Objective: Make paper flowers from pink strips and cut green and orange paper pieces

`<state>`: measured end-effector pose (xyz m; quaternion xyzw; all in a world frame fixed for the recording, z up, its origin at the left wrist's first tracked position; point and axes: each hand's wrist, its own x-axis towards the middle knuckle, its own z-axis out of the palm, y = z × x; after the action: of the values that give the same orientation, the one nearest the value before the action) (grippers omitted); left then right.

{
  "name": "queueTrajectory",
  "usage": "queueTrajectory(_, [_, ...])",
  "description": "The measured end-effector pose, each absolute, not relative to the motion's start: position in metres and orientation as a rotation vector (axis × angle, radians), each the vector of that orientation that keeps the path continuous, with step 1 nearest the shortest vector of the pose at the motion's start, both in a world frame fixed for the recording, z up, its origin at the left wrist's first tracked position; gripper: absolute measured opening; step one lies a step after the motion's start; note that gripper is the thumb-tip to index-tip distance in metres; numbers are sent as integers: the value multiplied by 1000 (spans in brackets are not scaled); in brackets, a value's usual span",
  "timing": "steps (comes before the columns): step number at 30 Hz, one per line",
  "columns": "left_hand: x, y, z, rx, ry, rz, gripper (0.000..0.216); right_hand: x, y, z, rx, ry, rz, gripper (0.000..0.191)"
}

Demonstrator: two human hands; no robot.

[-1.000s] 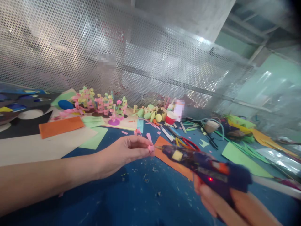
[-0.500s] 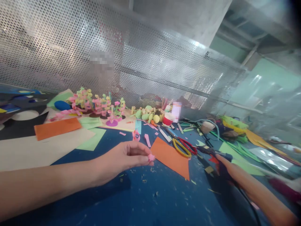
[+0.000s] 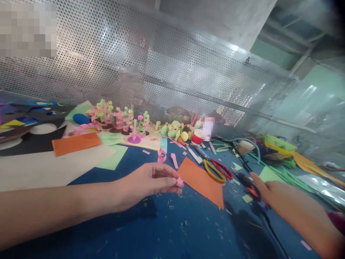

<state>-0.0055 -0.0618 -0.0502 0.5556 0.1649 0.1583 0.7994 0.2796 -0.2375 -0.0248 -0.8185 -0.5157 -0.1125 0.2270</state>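
Note:
My left hand [image 3: 159,181] reaches in from the left, its thumb and fingertips pinching a small pink folded paper piece [image 3: 179,181] that looks like a little star. This piece is just above the blue table, beside the left edge of an orange paper sheet [image 3: 203,181]. On the right, my right hand [image 3: 285,198] is closed on a dark glue gun [image 3: 249,185] with an orange trigger, its nozzle pointing up and left. Its fingers are mostly hidden and somewhat blurred. Scissors [image 3: 215,171] with one yellow and one red handle lie between the hands, partly over the orange sheet.
Pink and green paper-flower ornaments [image 3: 124,120] stand at the back left. Another orange strip [image 3: 77,143] rests on cream paper [image 3: 48,171]. A red-and-white cup-like thing [image 3: 198,136] and green strips [image 3: 285,174] lie farther back. Perforated metal [image 3: 172,72] rises behind the table.
My view has turned slightly left, shifting everything rightward. The glue gun has tilted, nozzle more upward, and my right hand has swung round it. My left hand keeps its pinch on the pink paper piece.

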Motion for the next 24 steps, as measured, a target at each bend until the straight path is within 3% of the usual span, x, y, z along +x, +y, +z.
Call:
queueTrajectory(2, [-5,-64,-48,1176,336,336,20,248,-218,-14,-2336,-1468,65,38])
queueTrajectory(4, [-6,-66,-47,1155,313,334,17,212,-199,-11,-2027,-1564,423,28])
queueTrajectory(7, [-9,-69,-44,1128,307,329,13,170,-180,-17,-1667,-1544,666,25])
queueTrajectory(19, [-21,-66,-40,1139,324,399,9,138,-170,-26,-1473,-1473,623,14])
queueTrajectory(24, [-21,-64,-40,1130,263,369,8,140,-168,-26,-1376,-1374,818,9])
